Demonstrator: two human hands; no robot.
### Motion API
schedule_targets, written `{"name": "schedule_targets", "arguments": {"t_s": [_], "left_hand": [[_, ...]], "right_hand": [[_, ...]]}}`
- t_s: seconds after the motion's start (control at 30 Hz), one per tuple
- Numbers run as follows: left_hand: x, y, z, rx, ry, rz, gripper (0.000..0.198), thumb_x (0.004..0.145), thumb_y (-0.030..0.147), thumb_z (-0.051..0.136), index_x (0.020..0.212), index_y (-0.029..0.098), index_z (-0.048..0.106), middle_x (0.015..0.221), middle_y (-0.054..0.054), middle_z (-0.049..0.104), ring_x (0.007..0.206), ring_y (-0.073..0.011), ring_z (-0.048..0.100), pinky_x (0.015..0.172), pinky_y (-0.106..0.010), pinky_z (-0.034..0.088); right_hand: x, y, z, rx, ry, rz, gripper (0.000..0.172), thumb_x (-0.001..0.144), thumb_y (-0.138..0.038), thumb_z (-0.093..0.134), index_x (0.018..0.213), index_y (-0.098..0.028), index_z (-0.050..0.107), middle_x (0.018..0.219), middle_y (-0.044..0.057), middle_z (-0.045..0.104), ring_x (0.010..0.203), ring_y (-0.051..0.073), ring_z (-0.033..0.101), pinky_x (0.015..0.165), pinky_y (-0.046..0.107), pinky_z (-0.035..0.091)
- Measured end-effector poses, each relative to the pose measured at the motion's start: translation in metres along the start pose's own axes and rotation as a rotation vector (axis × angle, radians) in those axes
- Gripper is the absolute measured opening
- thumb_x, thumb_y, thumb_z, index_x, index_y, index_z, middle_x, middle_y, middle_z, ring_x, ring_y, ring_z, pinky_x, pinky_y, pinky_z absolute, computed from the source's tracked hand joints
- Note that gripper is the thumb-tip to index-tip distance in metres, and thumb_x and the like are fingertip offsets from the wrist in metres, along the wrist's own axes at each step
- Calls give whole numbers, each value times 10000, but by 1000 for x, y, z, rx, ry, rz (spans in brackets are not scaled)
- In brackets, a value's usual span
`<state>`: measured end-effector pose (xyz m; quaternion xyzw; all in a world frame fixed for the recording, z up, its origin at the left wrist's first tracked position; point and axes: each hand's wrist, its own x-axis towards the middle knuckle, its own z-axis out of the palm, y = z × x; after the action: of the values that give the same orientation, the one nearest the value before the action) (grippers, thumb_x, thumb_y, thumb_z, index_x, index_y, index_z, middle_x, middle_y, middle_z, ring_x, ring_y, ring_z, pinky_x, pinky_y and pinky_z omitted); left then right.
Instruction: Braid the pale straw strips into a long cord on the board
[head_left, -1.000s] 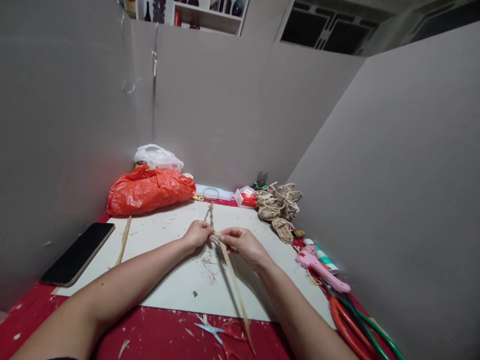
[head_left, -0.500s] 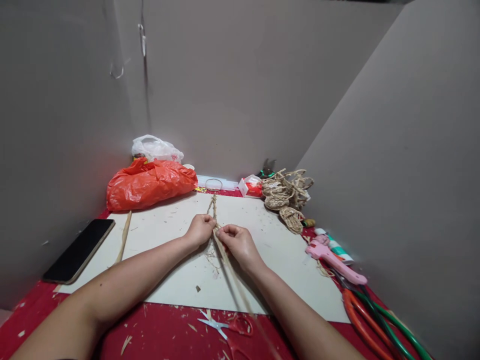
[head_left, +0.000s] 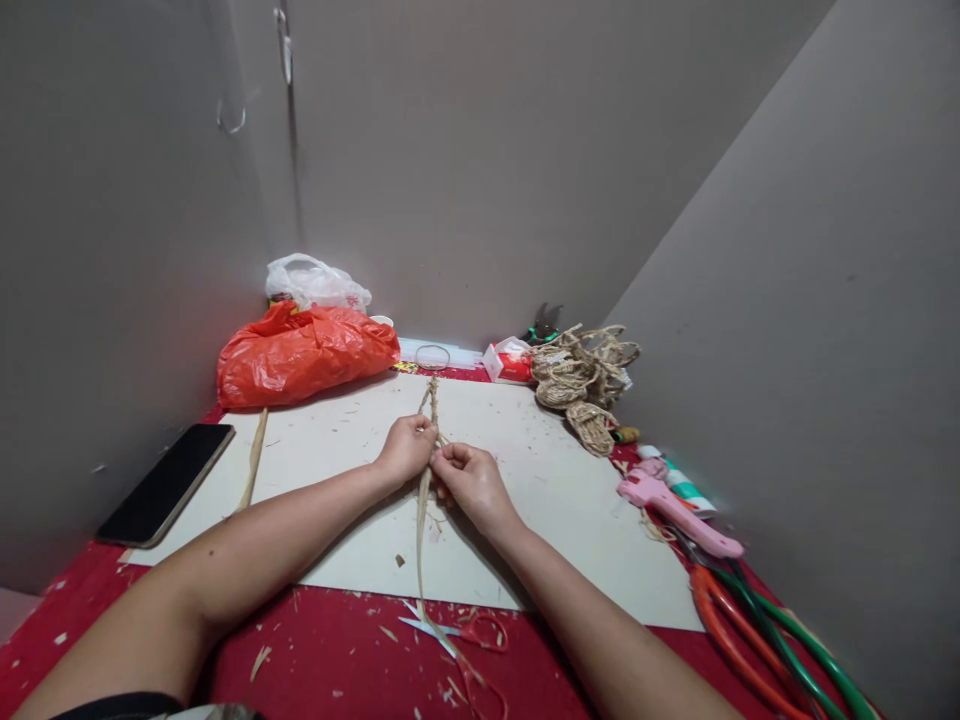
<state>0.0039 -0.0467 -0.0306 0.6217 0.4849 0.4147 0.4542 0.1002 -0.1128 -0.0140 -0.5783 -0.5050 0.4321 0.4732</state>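
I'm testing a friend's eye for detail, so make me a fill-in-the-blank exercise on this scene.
The left hand and right hand meet at a pale strip, which trails toward red-handled ____.
The glue gun's colour is ____.
The phone lies on the person's ____ side.

Missing words: scissors; pink; left.

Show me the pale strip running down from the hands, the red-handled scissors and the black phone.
Pale strip (head_left: 421, 515): head view, on its hanging length.
Red-handled scissors (head_left: 466, 632): head view, on the upper handle near the blades.
Black phone (head_left: 169, 485): head view, mid-screen.
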Motion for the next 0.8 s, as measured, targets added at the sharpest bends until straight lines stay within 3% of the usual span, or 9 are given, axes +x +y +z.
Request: {"name": "schedule_targets", "arguments": {"t_s": [0.37,0.63,0.8], "left_hand": [[4,-3,3,23,-1,25,169,728,263,464,608,152,509,508,36,465,498,-88,414,509,-208,316],[3,-2,3,2,9,39,171,733,270,477,625,147,521,517,39,440,507,-83,387,515,-205,310],[2,-3,4,-39,-7,-3,185,750,303,480,648,152,510,522,39,455,485,-77,375,503,-202,295]], "right_hand": [[2,8,1,-157,78,-171,146,689,-249,512,563,-186,472,405,-43,461,370,89,398,398,204,315],[5,8,-1,-194,127,-129,150,667,-244,514,541,-195,448,398,-36,442,373,94,390,384,209,302],[4,-6,-11,-18,190,-161,161,698,-327,557,662,-182,499,541,1,554,486,114,489,463,211,392]]}}
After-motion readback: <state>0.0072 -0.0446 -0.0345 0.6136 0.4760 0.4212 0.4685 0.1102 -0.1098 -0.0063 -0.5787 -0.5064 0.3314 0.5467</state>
